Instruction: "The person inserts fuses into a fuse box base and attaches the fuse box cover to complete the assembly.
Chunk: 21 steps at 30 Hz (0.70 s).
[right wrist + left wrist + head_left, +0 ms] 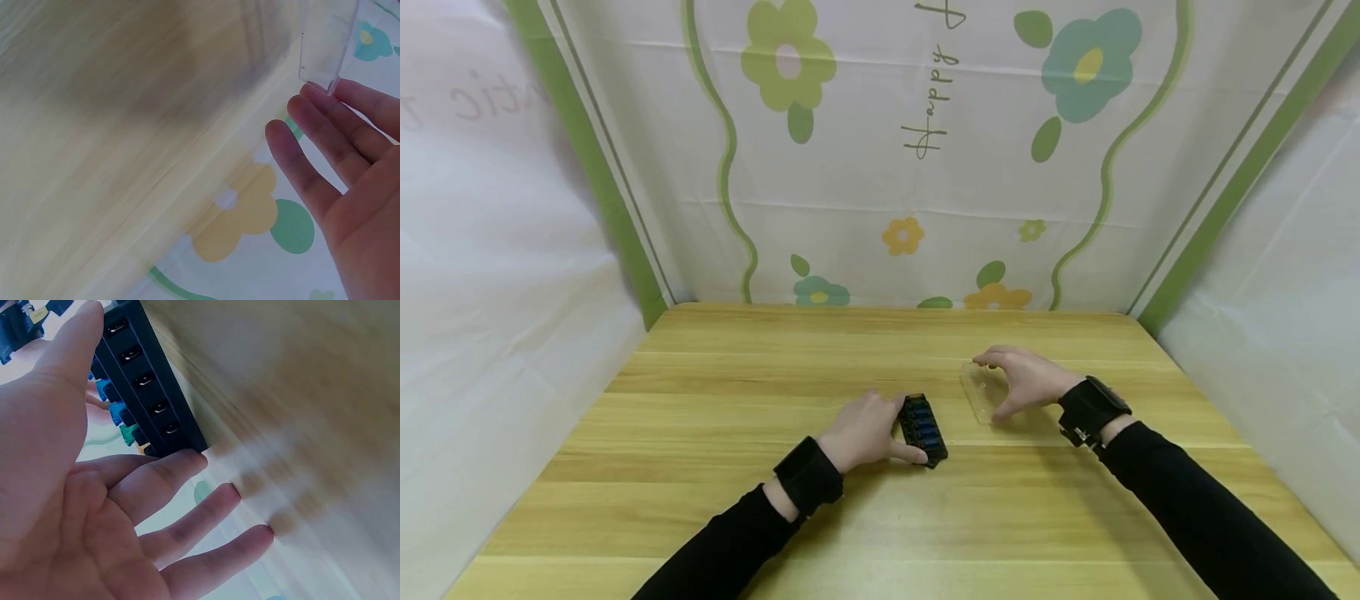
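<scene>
Near the table's middle, a black fuse box [923, 429] holds a row of blade fuses, several blue, with green and orange ones at the far end. My left hand [865, 429] grips it by its ends, thumb at the near end and a fingertip at the far end. Along the box's side [147, 381] run metal terminals in slots; the other left fingers spread beside it. To the right, my right hand [1030, 379] holds a clear plastic cover [976, 396] between thumb and fingers. In the right wrist view, fingertips touch the cover's end [328, 44]; the thumb is out of sight.
The light wooden table [737, 383] runs back to a white cloth wall [850, 175] printed with flowers. White cloth sides stand at left and right. A black wrist strap [808, 475] sits on the left wrist, another [1093, 408] on the right.
</scene>
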Each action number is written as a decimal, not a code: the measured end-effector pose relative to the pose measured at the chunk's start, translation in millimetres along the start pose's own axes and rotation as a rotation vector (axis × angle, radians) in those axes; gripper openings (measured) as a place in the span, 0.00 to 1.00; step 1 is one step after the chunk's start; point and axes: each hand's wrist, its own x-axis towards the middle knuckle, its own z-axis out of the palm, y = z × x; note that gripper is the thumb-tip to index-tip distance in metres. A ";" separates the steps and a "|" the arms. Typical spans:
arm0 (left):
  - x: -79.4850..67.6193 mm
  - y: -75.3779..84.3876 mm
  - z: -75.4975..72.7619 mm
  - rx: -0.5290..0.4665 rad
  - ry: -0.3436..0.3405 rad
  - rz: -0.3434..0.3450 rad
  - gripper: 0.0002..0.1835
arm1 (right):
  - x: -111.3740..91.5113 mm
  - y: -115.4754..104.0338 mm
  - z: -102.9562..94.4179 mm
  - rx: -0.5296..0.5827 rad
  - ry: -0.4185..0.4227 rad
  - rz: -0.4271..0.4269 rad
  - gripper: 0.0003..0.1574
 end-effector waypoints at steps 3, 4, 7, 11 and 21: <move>0.5 -1.9 -1.4 -0.014 -0.020 0.009 0.56 | -0.9 -1.7 -1.0 0.008 0.004 -0.005 0.61; 0.6 -2.8 -2.0 -0.006 -0.019 0.012 0.56 | -1.3 -2.2 -1.4 0.011 0.006 -0.005 0.61; 0.8 -5.2 -5.4 0.020 -0.005 0.034 0.56 | -1.8 -3.5 -2.0 0.011 0.015 -0.012 0.61; 2.1 -8.0 -11.1 0.058 0.069 0.070 0.55 | -1.8 -6.4 -2.2 0.007 0.030 -0.019 0.61; 10.4 -9.3 -14.0 0.006 0.268 0.164 0.52 | 2.1 -22.0 -3.3 -0.017 0.079 -0.035 0.61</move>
